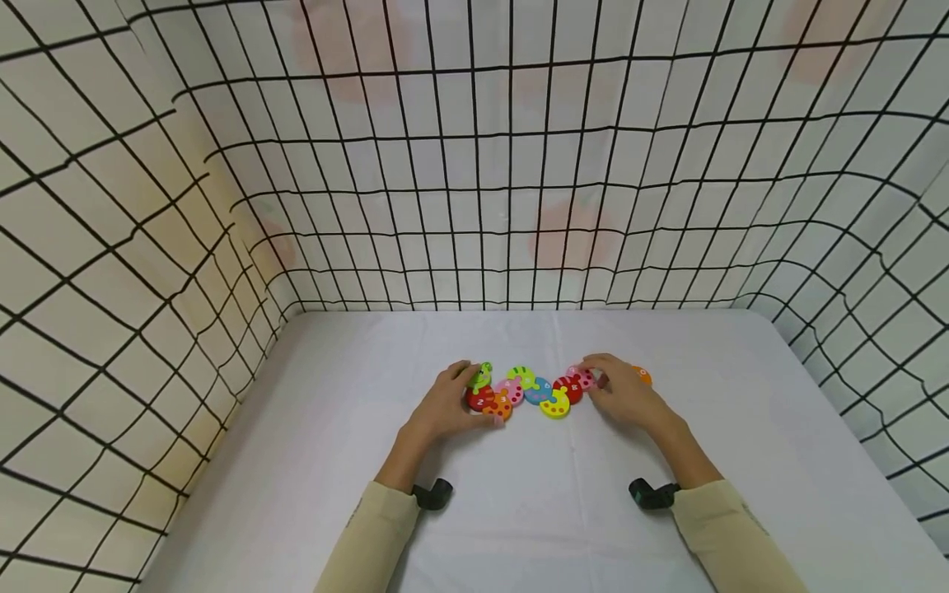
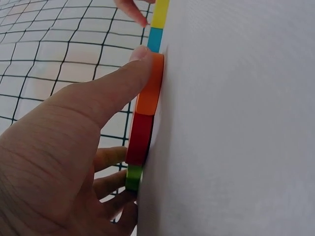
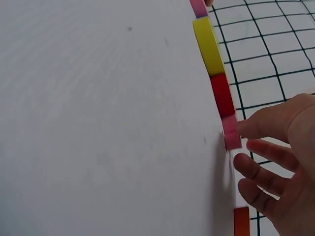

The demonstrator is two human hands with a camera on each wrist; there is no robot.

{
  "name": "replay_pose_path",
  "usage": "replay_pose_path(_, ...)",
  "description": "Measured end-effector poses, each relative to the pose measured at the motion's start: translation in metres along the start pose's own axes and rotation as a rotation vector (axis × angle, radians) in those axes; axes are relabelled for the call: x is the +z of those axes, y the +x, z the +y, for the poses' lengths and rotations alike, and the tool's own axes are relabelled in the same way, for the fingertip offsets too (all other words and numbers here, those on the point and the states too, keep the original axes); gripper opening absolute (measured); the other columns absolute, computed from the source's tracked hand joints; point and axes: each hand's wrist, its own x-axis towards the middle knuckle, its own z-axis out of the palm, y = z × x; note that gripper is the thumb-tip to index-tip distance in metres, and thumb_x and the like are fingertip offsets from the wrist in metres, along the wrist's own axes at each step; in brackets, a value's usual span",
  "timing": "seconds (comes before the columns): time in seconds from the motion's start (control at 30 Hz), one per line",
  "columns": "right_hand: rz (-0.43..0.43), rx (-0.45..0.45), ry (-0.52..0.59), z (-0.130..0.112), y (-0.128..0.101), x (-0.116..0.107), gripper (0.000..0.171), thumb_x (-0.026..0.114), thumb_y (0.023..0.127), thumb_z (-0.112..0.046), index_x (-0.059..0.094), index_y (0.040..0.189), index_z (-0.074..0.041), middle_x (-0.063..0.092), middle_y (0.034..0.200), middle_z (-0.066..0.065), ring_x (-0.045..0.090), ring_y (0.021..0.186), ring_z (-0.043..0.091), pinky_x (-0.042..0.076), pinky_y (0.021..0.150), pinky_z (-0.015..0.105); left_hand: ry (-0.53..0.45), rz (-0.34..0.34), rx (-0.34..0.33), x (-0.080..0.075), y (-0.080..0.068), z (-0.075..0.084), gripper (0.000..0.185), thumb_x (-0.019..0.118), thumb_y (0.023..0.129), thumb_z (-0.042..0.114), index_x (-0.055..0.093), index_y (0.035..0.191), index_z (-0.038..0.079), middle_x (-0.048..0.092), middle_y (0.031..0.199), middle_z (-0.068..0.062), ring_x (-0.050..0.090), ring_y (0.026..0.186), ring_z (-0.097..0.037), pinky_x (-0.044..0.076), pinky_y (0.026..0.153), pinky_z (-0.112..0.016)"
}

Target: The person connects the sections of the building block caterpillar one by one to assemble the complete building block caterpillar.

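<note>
A chain of flat, colourful numbered puzzle pieces lies on the white table, shaped like a caterpillar. My left hand point(image 1: 448, 403) spans its left end. The thumb presses the orange piece point(image 2: 151, 88), and the fingers curl behind the red piece point(image 2: 140, 137) and the green head piece point(image 1: 483, 377). At the other end my right hand point(image 1: 621, 389) pinches a pink piece point(image 3: 230, 132) beside a red one point(image 3: 222, 96); its index fingertip is partly hidden. Between the hands sit another pink piece point(image 1: 511, 389), a light green one point(image 1: 521, 376), a blue one point(image 1: 537, 390) and a yellow one point(image 1: 554, 404).
A separate orange piece point(image 1: 642, 375) lies just beyond the right hand, partly covered by it. White cloth covers the table point(image 1: 511, 527). Black-lined grid walls point(image 1: 474, 165) rise at the back and both sides. Each wrist carries a small black camera point(image 1: 433, 495).
</note>
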Motion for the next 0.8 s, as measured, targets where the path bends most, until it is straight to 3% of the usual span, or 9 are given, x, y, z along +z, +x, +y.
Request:
replay_pose_path(0.13, 0.066, 0.026, 0.011, 0.01, -0.008, -0.009, 0.039, 0.066, 0.096, -0.011, 0.063, 0.135, -0.009, 0.062, 0.13, 0.014, 0.056, 0.097, 0.025, 0.052, 0.078, 0.035, 0.002, -0.009, -0.001, -0.001, 0.001, -0.001, 0.101, 0.082, 0.076, 0.064, 0.041, 0.158, 0.021, 0.034, 0.166, -0.009, 0.036, 0.151, -0.034, 0.042, 0.117, -0.057)
replay_pose_path(0.23, 0.1, 0.039, 0.02, 0.02, -0.014, -0.017, 0.038, 0.065, 0.096, -0.01, 0.063, 0.133, -0.007, 0.063, 0.121, 0.015, 0.056, 0.097, 0.028, 0.053, 0.082, 0.041, -0.001, -0.016, -0.002, -0.002, 0.0, -0.001, 0.102, 0.082, 0.075, 0.063, 0.041, 0.158, 0.021, 0.034, 0.166, -0.009, 0.036, 0.151, -0.034, 0.042, 0.116, -0.058)
replay_pose_path(0.43, 0.145, 0.041, 0.011, 0.037, -0.022, -0.032, 0.037, 0.069, 0.095, -0.012, 0.064, 0.131, -0.002, 0.059, 0.138, 0.023, 0.06, 0.114, 0.041, 0.053, 0.099, 0.059, -0.011, -0.021, 0.004, -0.005, -0.002, 0.001, 0.102, 0.082, 0.075, 0.062, 0.042, 0.158, 0.02, 0.035, 0.166, -0.01, 0.036, 0.151, -0.035, 0.041, 0.116, -0.059)
replay_pose_path(0.8, 0.062, 0.049, -0.054, 0.053, -0.031, -0.033, 0.049, 0.07, 0.094, -0.014, 0.056, 0.139, 0.0, 0.054, 0.143, 0.028, 0.057, 0.12, 0.045, 0.045, 0.105, 0.065, -0.018, -0.038, -0.007, -0.005, 0.001, -0.003, 0.103, 0.082, 0.075, 0.063, 0.04, 0.159, 0.022, 0.034, 0.167, -0.005, 0.036, 0.153, -0.03, 0.038, 0.12, -0.056)
